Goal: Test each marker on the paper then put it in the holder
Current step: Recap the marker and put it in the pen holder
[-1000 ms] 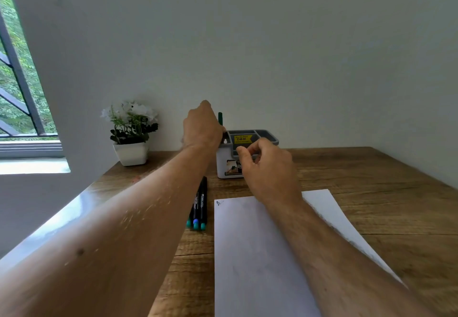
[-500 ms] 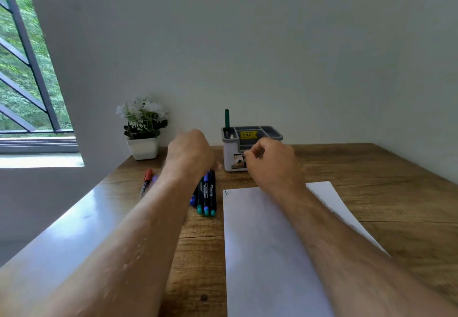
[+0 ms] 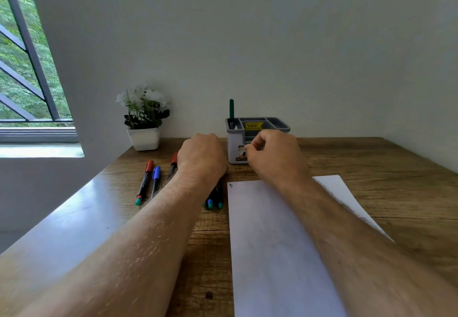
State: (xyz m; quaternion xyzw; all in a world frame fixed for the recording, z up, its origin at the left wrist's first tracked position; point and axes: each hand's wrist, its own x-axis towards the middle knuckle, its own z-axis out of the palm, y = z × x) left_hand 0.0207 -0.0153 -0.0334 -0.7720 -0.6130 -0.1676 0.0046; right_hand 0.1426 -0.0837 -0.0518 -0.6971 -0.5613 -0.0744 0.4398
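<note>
A grey-and-white holder stands at the back of the wooden table, with one green marker upright in its left compartment. White paper lies in front, a small ink mark at its top left corner. My left hand rests knuckles-up over loose markers; its fingers are hidden. Beside it lie a red-capped marker, a blue-capped marker, another red-capped one, and dark markers under my wrist. My right hand is curled in front of the holder, thumb and forefinger pinched, nothing visible in it.
A white pot of white flowers stands at the back left by the wall. A window with dark bars is on the left. The table's left edge runs diagonally toward me.
My left hand came down from the holder, leaving the green marker standing in it, and now lies over the loose markers. My right hand stayed by the holder.
</note>
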